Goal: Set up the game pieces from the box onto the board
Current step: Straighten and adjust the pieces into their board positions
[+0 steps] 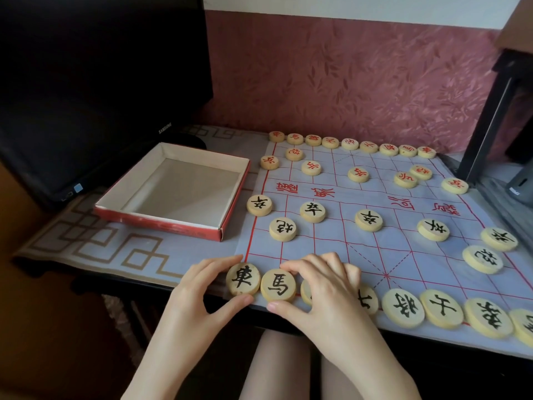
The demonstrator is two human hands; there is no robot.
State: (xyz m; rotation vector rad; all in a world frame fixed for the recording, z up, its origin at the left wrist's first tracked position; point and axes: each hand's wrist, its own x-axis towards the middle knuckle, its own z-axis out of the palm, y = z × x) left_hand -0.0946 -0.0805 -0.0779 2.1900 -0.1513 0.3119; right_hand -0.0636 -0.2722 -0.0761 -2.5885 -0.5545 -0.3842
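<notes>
Left hand (199,287) pinches the corner disc (242,279) between finger and thumb; right hand (326,290) pinches the next disc (278,285) likewise. Both discs lie on the board (331,241), at its near edge, with the box (173,192) just left of it.
</notes>
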